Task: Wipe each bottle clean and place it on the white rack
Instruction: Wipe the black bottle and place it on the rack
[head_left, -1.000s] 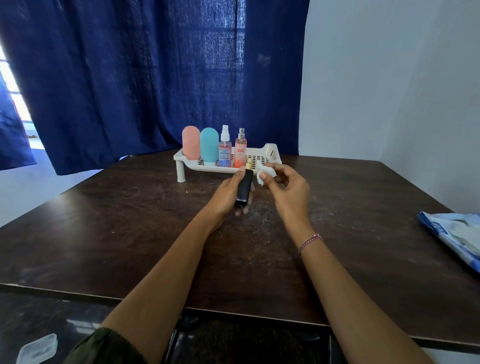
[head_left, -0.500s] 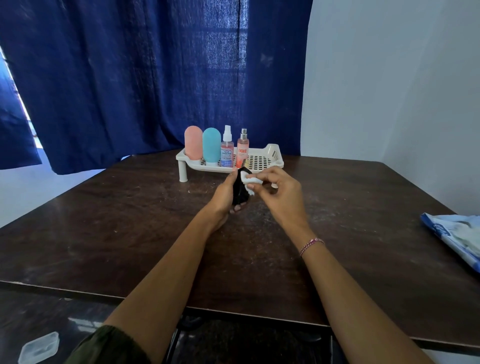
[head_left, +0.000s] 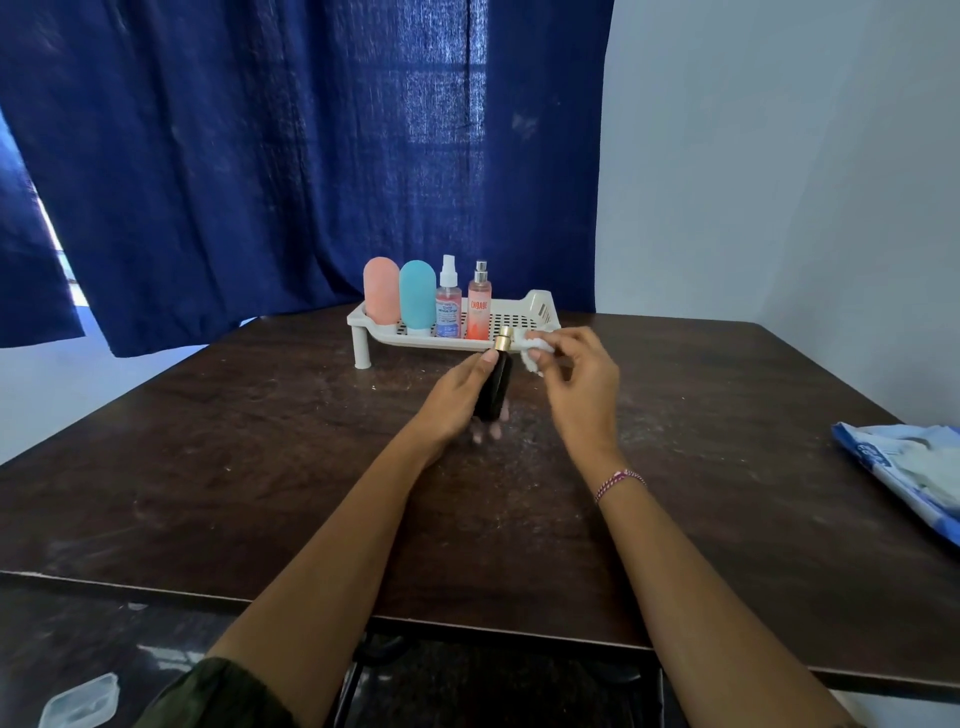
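Note:
My left hand (head_left: 460, 397) grips a black bottle (head_left: 496, 387) with a gold cap, held tilted above the table just in front of the white rack (head_left: 519, 318). To its right, my right hand (head_left: 582, 384) pinches a small white wipe (head_left: 535, 349) beside the bottle's cap. On the rack's left half stand a pink bottle (head_left: 382, 291), a teal bottle (head_left: 417, 296), a clear spray bottle (head_left: 448, 301) with a white top and a pink spray bottle (head_left: 479, 304). The rack's right half is bare mesh.
The dark wooden table (head_left: 260, 467) carries a blue and white wipes packet (head_left: 909, 473) at its right edge. A blue curtain hangs behind the rack. A clear plastic lid (head_left: 78, 701) lies on the floor at lower left.
The wipe has come off the bottle's body and now sits beside the cap, which shows again. Both hands stay in front of the rack.

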